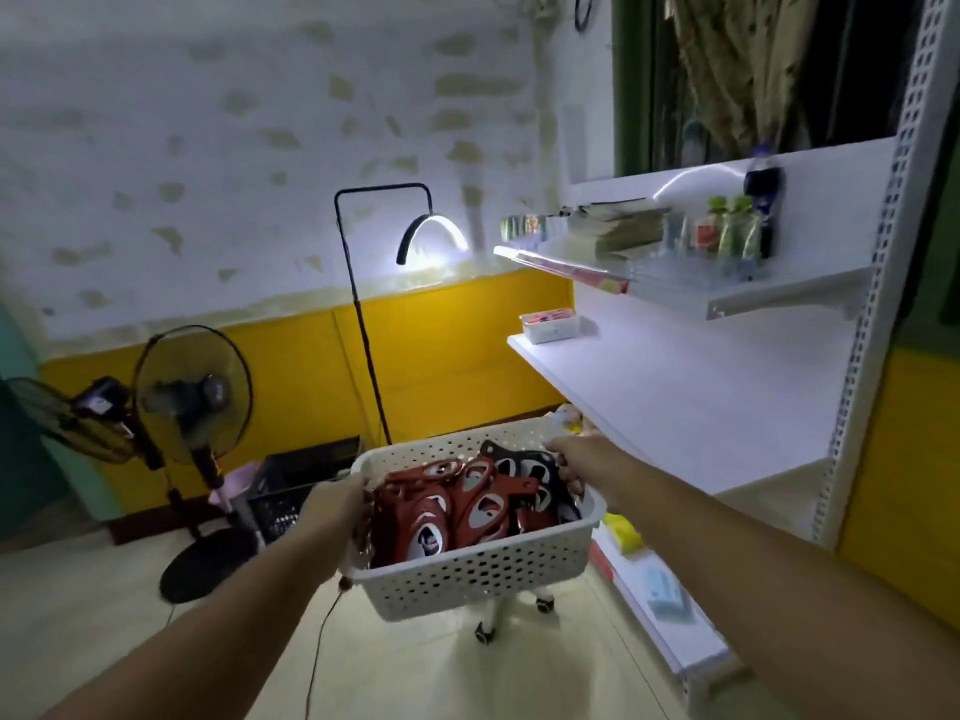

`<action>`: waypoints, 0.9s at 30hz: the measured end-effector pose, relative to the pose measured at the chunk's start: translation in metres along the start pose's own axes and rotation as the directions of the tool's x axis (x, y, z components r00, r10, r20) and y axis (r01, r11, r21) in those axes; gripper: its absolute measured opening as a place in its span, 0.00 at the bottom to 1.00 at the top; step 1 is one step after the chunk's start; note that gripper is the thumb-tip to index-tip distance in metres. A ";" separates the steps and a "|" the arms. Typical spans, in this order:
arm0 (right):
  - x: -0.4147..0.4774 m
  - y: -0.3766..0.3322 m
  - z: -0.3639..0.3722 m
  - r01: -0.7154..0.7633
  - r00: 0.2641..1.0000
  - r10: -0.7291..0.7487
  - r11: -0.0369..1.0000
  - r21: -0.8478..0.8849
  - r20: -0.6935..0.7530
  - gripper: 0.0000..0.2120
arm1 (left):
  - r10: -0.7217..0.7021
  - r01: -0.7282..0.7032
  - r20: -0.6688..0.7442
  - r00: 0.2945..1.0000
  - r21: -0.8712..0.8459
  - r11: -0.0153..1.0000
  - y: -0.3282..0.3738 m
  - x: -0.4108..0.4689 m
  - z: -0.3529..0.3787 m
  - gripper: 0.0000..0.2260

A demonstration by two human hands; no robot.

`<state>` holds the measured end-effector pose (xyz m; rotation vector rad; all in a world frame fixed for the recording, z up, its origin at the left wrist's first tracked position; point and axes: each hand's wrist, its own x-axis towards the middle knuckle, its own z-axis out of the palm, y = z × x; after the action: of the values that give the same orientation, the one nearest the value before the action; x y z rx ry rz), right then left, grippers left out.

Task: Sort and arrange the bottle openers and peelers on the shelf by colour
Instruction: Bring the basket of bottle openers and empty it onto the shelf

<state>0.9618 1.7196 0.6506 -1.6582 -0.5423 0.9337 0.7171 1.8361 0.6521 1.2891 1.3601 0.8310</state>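
White basket (483,569), long axis front-left to back-right, clamped at both ends by left hand (332,504) and right hand (569,459); red and black openers (467,506) lie between the 2 hands.

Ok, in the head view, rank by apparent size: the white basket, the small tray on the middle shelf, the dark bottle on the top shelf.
1. White basket, though it's nearest the camera.
2. Small tray and dark bottle: too alike to rank.

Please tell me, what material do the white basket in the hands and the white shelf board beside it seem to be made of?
The basket looks like moulded plastic with a matte finish: thin white walls pierced by regular rows of round holes and a smooth rolled rim. The shelf board appears to be painted sheet metal, smooth and slightly glossy; it hangs on a perforated white upright. Coated wood cannot be ruled out.
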 end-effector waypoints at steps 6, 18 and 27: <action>0.125 -0.041 0.040 0.020 0.999 -0.019 0.999 -0.047 0.029 0.13 | 0.092 -0.087 -0.114 0.989 0.048 0.995 0.042 0.125 0.026 0.14; 0.397 -0.074 0.077 -0.070 0.971 0.049 0.994 -0.083 -0.235 0.12 | -0.014 -0.006 0.269 0.963 0.073 0.997 0.092 0.448 0.153 0.16; 0.538 -0.054 -0.026 -0.170 0.845 0.179 0.983 0.065 -0.505 0.17 | -0.078 -0.090 0.506 0.859 0.299 0.950 0.117 0.572 0.342 0.14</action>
<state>1.3027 2.1257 0.5427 -1.8694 -0.0192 0.5803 1.1422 2.3553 0.5637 1.6212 1.0719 0.2325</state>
